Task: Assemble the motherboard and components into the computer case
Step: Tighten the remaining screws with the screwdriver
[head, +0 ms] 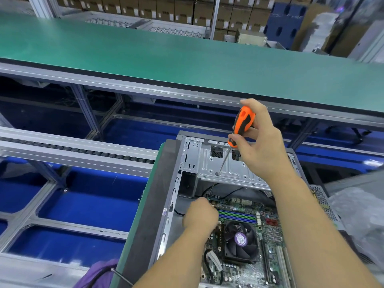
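Gripping the screwdriver (242, 125) upright in my right hand (259, 142), its tip sits beyond my left hand (199, 215), whose curled fingers hide what they pinch at the motherboard (268, 231) corner.

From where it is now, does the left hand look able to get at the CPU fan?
Probably yes. The left hand sits low inside the open case, just beside the CPU fan, with nothing visible between them; the right hand holds the screwdriver higher up.

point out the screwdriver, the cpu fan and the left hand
screwdriver (243, 123), head view, on the orange and black handle
cpu fan (240, 240), head view, on its purple hub sticker
left hand (200, 214), head view, on its back
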`<action>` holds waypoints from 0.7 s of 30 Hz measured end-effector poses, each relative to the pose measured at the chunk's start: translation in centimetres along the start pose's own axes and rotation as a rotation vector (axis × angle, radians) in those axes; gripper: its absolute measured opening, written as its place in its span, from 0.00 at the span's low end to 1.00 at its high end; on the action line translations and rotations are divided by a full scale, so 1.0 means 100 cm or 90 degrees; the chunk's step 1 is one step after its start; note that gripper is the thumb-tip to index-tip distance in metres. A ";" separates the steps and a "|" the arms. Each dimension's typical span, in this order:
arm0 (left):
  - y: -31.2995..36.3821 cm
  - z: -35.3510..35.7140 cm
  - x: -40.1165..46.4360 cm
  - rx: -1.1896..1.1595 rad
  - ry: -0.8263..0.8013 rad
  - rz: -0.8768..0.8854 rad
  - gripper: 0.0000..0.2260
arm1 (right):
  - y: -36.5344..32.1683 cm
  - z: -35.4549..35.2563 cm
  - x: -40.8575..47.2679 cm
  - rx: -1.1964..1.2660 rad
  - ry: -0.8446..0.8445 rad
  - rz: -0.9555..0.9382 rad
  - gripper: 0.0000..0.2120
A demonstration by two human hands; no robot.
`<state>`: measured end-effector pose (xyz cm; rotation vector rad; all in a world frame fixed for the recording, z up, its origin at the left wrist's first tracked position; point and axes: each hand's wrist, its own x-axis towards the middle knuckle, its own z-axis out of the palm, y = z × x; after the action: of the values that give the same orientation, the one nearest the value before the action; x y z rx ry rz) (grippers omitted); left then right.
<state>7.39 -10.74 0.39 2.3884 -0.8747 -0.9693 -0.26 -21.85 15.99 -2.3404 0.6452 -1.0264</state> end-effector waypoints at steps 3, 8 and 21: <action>-0.011 0.002 0.016 -0.138 0.011 -0.095 0.09 | -0.001 0.001 -0.001 0.001 0.003 -0.002 0.37; -0.026 0.015 0.030 -0.208 0.038 -0.098 0.10 | -0.001 0.001 -0.002 0.004 0.002 -0.003 0.37; -0.026 0.028 0.041 -0.267 0.117 -0.026 0.12 | -0.002 -0.001 -0.001 0.004 0.011 -0.003 0.35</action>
<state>8.65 -12.07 -4.88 2.0985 -0.4992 -0.8342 -0.33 -21.64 16.07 -2.3310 0.6431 -1.0498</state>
